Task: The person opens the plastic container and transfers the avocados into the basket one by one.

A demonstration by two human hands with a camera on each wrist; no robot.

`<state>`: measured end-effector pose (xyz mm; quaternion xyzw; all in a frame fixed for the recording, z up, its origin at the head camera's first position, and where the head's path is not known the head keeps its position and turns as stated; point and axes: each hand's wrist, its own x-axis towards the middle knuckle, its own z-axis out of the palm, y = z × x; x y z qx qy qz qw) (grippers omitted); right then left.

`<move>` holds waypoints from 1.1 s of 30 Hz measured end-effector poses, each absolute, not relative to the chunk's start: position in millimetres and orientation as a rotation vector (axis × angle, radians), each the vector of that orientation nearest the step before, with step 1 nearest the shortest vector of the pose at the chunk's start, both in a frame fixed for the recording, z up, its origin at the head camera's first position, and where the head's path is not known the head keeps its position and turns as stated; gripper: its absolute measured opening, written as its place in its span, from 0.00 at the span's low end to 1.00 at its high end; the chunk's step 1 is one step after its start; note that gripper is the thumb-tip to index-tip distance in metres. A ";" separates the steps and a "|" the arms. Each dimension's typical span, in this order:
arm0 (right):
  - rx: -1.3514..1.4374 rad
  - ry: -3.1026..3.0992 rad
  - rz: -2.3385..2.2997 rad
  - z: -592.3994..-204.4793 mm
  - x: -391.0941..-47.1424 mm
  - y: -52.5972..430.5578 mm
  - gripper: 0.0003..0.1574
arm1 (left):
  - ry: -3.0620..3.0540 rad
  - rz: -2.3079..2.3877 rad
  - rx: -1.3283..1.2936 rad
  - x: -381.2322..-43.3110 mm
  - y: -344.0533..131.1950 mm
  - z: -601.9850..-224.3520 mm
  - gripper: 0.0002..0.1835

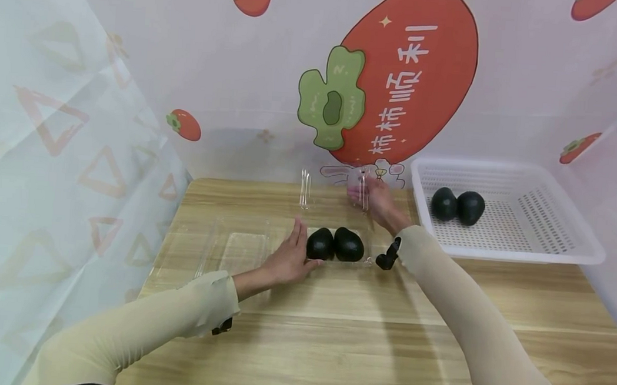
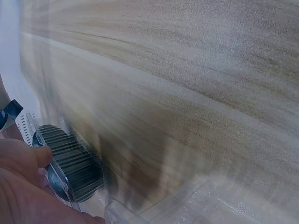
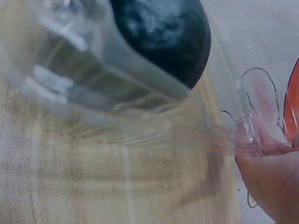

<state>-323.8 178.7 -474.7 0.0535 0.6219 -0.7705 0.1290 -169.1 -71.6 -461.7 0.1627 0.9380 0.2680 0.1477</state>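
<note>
A clear container point(image 1: 346, 264) sits on the bench point(image 1: 277, 355), a little in from the far edge and left of that edge's middle, with two dark avocados point(image 1: 349, 245) side by side in it. The left hand point(image 1: 287, 261) spans the container's left end: its fingers lie nearly straight along that end, pointing to the far edge, while its thumb stretches to the near rim, just beside the left avocado. The clear lid point(image 1: 306, 189) stands raised behind the avocados, near the far edge. The right hand point(image 1: 381, 203) is at the lid's right end, its fingers reaching left and seen through the plastic; whether they pinch it cannot be told. A white basket point(image 1: 593, 257) at the far right corner holds two more avocados point(image 1: 469, 207). Other clear packaging point(image 1: 243, 250) lies toward the far left corner.
</note>
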 end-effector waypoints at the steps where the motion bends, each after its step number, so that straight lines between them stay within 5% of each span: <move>1: 0.163 1.804 -2.238 -475.2 -323.6 179.1 0.31 | 2.702 0.771 0.470 -168.6 -71.4 -462.1 0.53; 33: 0.205 2.047 -1.895 -492.9 -324.9 184.2 0.28 | 2.706 0.725 0.480 -162.3 -69.5 -463.7 0.52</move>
